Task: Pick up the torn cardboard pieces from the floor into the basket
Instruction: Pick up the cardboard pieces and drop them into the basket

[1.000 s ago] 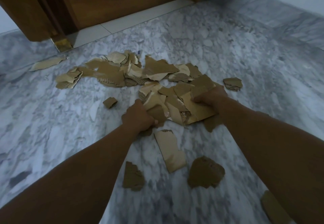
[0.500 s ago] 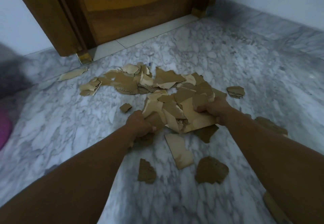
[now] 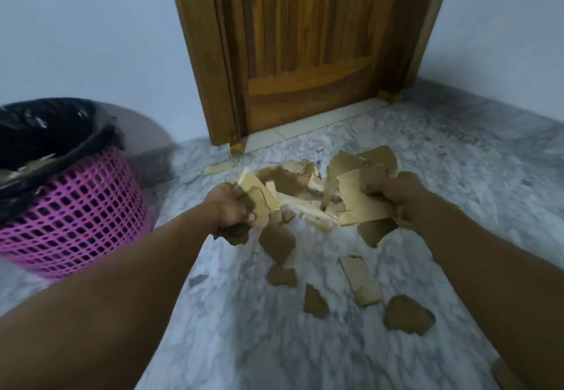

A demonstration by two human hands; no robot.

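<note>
basket clipped by left frame edge; floor scrap cut off at bottom; piled cardboard pieces motion-blurred, count unclear.

Both forearms were bare, no sleeves or gloves, w/ left hand & right hand likewise bare.

A wooden door is standing shut in its wooden frame, with a pale threshold strip lying along its foot. Pale blue-white walls are rising on either side of it. Grey-veined marble flooring is spreading across the room and meeting the walls.
</note>
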